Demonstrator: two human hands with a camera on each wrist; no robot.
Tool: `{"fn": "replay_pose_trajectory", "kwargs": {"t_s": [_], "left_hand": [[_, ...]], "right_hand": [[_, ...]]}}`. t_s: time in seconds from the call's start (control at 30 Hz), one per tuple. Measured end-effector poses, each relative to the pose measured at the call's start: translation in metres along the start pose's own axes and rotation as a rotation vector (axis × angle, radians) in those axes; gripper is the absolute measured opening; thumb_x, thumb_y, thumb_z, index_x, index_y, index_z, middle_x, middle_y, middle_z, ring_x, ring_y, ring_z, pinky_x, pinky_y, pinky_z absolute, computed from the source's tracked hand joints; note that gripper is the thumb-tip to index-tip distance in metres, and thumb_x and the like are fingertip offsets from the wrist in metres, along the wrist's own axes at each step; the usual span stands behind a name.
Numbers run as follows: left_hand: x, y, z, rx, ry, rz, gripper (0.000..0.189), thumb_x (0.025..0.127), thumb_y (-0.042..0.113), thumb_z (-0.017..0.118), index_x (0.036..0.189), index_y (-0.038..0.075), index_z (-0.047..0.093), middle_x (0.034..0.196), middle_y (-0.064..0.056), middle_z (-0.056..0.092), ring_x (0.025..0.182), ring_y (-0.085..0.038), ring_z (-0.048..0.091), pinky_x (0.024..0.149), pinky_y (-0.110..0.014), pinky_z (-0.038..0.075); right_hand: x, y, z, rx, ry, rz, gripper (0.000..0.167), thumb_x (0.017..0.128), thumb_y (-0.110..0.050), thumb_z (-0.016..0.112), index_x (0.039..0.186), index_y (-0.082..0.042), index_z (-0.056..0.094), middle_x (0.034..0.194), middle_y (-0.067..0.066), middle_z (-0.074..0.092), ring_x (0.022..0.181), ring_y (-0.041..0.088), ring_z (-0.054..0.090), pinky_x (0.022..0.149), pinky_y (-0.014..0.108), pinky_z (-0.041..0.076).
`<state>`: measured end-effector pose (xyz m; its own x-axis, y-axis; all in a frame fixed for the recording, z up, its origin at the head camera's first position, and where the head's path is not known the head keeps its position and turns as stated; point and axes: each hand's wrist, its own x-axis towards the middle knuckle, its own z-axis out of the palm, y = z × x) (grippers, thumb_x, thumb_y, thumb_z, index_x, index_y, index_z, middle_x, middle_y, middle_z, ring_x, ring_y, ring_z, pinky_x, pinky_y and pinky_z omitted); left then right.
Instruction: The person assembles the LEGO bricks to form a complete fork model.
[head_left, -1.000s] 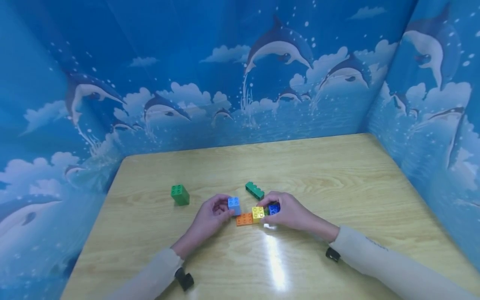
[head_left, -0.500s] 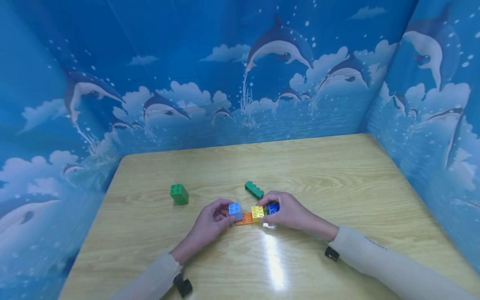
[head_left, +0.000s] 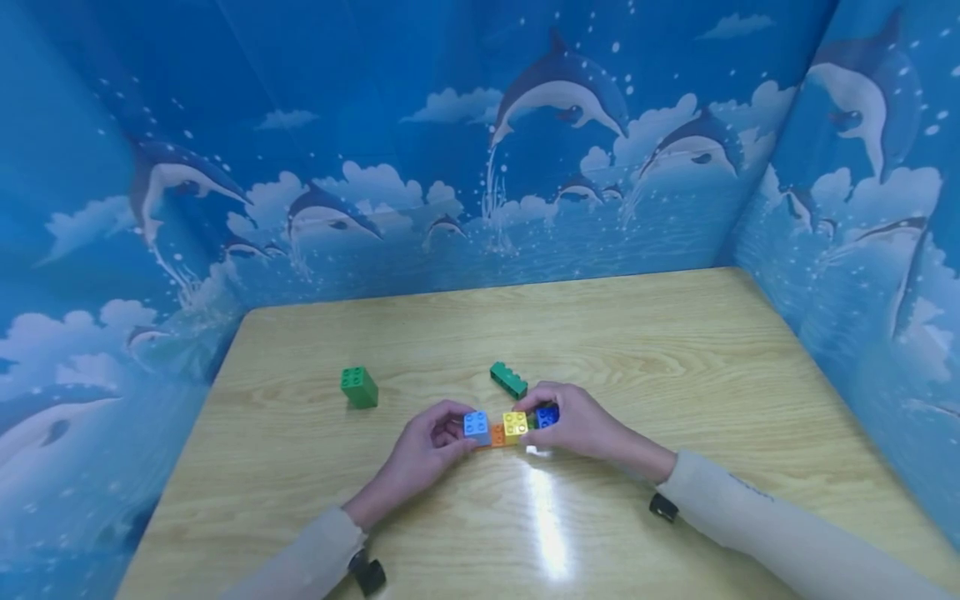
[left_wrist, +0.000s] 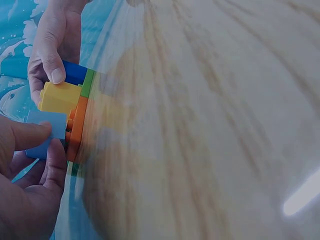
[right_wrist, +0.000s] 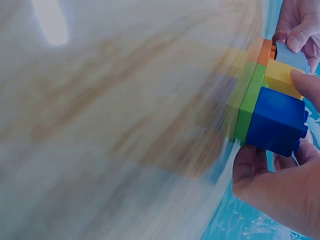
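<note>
My left hand (head_left: 423, 446) pinches a light blue toy brick (head_left: 476, 425) between thumb and fingers at the left end of an orange plate (head_left: 498, 435). In the left wrist view this brick sits at the plate's studs; whether it is fully pressed down I cannot tell. A yellow brick (head_left: 515, 423) bridges the orange plate and a light green plate (right_wrist: 250, 105). My right hand (head_left: 577, 425) grips the yellow brick with its thumb on the near side. A dark blue brick (right_wrist: 276, 120) stands on the green plate, partly hidden by that hand in the head view.
A tall green brick block (head_left: 360, 388) stands on the wooden table (head_left: 637, 333) to the left. Behind the joined bricks, a long green brick (head_left: 509, 380) lies close to the right hand's fingers. A dolphin-print curtain (head_left: 375, 150) borders the table.
My left hand has moved the light blue brick right and down, from beside the orange plate onto its left end. The right hand has stayed on the yellow brick.
</note>
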<state>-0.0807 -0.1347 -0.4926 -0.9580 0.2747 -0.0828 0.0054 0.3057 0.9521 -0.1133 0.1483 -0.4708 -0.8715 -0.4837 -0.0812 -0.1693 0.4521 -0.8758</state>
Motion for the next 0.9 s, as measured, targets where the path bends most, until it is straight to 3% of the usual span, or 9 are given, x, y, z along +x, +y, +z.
{"fn": "replay_pose_trajectory", "kwargs": {"t_s": [0.2,0.5,0.9], "left_hand": [[-0.002,0.000,0.000,0.022,-0.003,0.013,0.040,0.090,-0.001,0.085,0.126,0.009,0.071,0.105,-0.004,0.071,0.090,-0.022,0.069,0.078,-0.029,0.062],[-0.002,0.003,-0.002,0.159,-0.017,0.065,0.039,0.090,0.004,0.087,0.124,0.016,0.073,0.101,0.004,0.071,0.084,-0.018,0.069,0.073,-0.030,0.061],[0.005,0.010,-0.007,0.283,-0.082,0.095,0.034,0.091,0.011,0.089,0.120,0.020,0.075,0.097,0.009,0.070,0.083,-0.015,0.067,0.071,-0.030,0.059]], "right_hand": [[0.001,0.001,0.000,-0.014,0.000,-0.002,0.035,0.085,-0.020,0.096,0.116,-0.020,0.080,0.114,-0.007,0.073,0.107,0.019,0.065,0.096,0.045,0.055],[0.001,0.001,0.000,-0.017,-0.004,0.015,0.034,0.086,-0.021,0.096,0.116,-0.021,0.080,0.115,-0.007,0.073,0.110,0.019,0.065,0.099,0.046,0.054],[0.000,-0.001,0.000,-0.032,0.001,0.013,0.036,0.085,-0.020,0.096,0.117,-0.020,0.080,0.115,-0.007,0.073,0.110,0.019,0.064,0.098,0.046,0.054]]}}
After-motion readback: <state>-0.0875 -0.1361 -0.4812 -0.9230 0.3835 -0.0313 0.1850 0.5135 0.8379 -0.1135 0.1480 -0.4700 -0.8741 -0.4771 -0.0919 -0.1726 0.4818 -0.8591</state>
